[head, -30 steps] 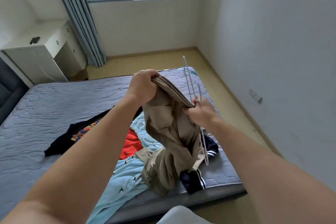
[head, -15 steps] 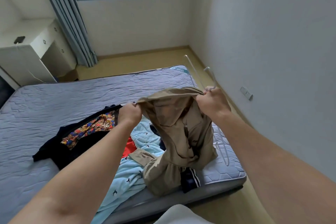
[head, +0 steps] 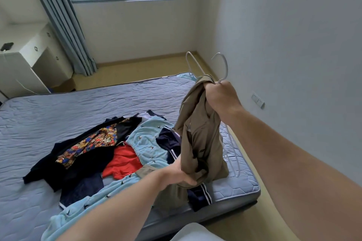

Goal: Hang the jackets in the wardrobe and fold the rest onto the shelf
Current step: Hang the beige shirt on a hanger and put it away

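Lower end of tan jacket (head: 199, 139) is gripped by left hand (head: 180, 175), fingers curled round bunched fabric, forearm stretched forward. Jacket is held upright between both hands, over the near right corner of the bed (head: 88, 103). Top end is clenched in raised right hand (head: 221, 96) together with white hangers (head: 226, 67), hooks up. Clothes pile (head: 117, 152) is spread on bed, left of jacket.

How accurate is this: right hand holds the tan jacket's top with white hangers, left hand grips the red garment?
Wrong on the left hand: in the head view it grips the jacket low down, while the red garment lies on the bed. The right hand holds the jacket's top with the hangers.
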